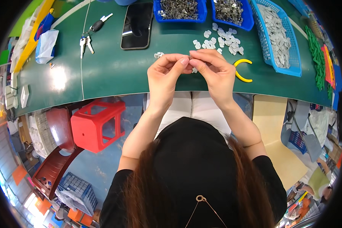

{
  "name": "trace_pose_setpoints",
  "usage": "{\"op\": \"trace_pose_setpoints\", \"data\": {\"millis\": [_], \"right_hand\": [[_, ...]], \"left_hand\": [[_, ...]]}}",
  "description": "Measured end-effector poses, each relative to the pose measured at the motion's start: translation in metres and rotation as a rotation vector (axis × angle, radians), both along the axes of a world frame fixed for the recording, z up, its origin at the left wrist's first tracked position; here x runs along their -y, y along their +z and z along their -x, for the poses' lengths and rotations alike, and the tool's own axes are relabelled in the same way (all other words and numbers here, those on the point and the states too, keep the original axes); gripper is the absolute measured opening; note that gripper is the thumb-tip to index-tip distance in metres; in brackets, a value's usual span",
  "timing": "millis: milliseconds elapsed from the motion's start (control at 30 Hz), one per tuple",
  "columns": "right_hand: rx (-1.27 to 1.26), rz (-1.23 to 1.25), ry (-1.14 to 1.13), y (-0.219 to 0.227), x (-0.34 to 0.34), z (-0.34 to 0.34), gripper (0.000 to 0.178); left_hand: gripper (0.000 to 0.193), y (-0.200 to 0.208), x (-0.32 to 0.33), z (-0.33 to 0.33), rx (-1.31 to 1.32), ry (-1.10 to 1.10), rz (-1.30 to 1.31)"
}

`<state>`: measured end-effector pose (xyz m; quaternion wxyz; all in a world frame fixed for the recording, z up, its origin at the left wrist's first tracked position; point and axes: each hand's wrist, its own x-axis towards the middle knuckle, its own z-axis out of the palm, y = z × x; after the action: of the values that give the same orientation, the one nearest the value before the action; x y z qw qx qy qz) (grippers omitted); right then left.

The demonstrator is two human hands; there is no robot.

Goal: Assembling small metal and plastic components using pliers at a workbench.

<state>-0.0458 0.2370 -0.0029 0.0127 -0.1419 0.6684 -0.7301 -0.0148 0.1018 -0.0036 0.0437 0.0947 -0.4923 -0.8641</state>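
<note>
My left hand and my right hand meet over the table's near edge, thumbs and forefingers pinched together. A tiny part sits between the fingertips, too small and covered to name. Beside my right hand lie yellow-handled pliers, their jaws hidden behind the hand. Just beyond it, several flat whitish plastic pieces are scattered loose. A small clear-and-metal piece lies close to my left fingers. Another pale piece shows beneath my fingertips.
Two blue trays of small metal parts stand at the back. A light-blue basket of flat whitish pieces is at right. A phone and keys lie on the green table. A red stool stands at left.
</note>
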Motion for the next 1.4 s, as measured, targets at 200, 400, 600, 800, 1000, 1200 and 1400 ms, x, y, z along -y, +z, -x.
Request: {"op": "trace_pose_setpoints", "data": {"millis": [200, 400, 600, 800, 1000, 1200, 1400], "right_hand": [[-0.091, 0.006, 0.016, -0.007, -0.007, 0.0, 0.014], [0.014, 0.113, 0.12, -0.017, -0.024, 0.0, 0.012], [0.176, 0.087, 0.093, -0.024, -0.018, 0.002, 0.011], [0.137, 0.003, 0.058, -0.023, -0.018, 0.001, 0.012], [-0.091, -0.157, 0.099, -0.021, -0.029, 0.002, 0.013], [-0.132, -0.225, 0.078, -0.029, -0.031, -0.001, 0.013], [-0.06, -0.096, 0.044, -0.029, -0.023, -0.001, 0.013]], "left_hand": [[0.014, -0.001, 0.0, -0.002, 0.007, -0.095, 0.171], [0.011, 0.0, 0.002, -0.006, 0.012, -0.154, 0.345], [0.012, -0.016, -0.001, -0.003, -0.052, -0.079, 0.525], [0.013, -0.012, -0.002, 0.002, -0.123, -0.081, 0.635], [0.011, -0.012, -0.006, -0.008, -0.112, -0.095, 0.564], [0.014, -0.012, 0.006, -0.007, -0.194, -0.118, 0.894], [0.016, -0.018, 0.009, -0.001, -0.341, -0.136, 1.292]]}}
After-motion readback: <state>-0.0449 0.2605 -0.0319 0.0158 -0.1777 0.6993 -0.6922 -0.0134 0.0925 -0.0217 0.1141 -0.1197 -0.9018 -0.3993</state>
